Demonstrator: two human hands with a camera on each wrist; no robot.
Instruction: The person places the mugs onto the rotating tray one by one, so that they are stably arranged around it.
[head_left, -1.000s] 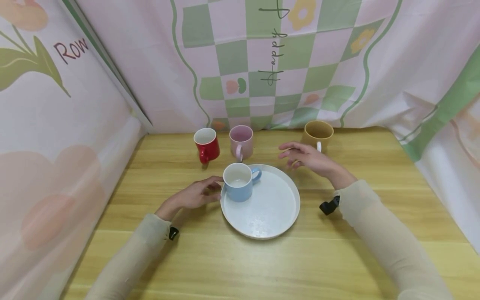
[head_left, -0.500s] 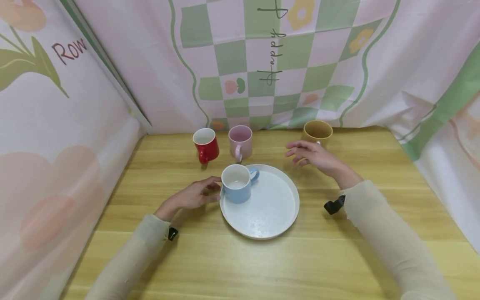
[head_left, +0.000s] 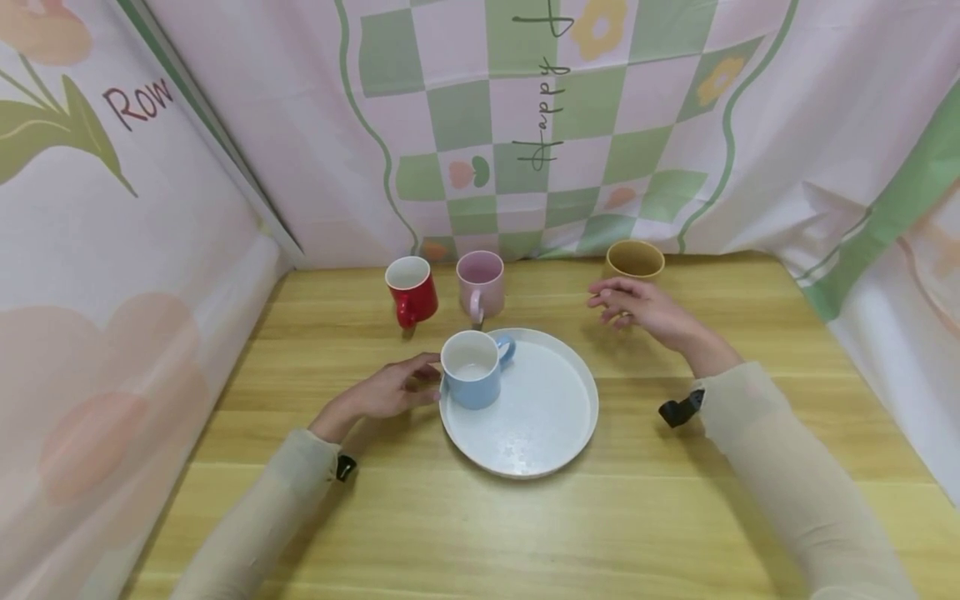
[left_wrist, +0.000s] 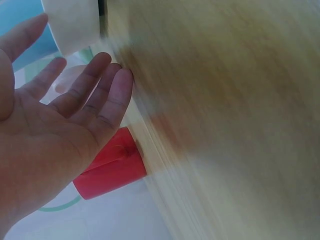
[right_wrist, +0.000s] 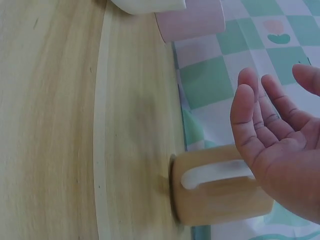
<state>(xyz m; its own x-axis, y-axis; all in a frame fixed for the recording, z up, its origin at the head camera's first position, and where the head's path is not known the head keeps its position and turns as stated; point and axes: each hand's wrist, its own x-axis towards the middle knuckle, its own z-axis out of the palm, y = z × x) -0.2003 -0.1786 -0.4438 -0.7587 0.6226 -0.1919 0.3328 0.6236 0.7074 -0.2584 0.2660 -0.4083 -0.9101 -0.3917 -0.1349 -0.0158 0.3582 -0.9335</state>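
Yellow mug (head_left: 634, 262), far: right hand (head_left: 641, 312) moved right near it, loose, empty. Left hand (head_left: 390, 389) loose by blue mug (head_left: 474, 385); touch unclear.

the tabletop (head_left: 517, 533) is showing wood grain under a smooth, faintly shiny finish. the white tray (head_left: 551, 408) is looking smooth, catching soft glints. the blue mug (head_left: 474, 393) and red mug (head_left: 422, 302) are resembling glazed ceramic; the tan mug (right_wrist: 220, 205) is looking more matt. the curtain (head_left: 810, 150) is appearing as creased cloth.
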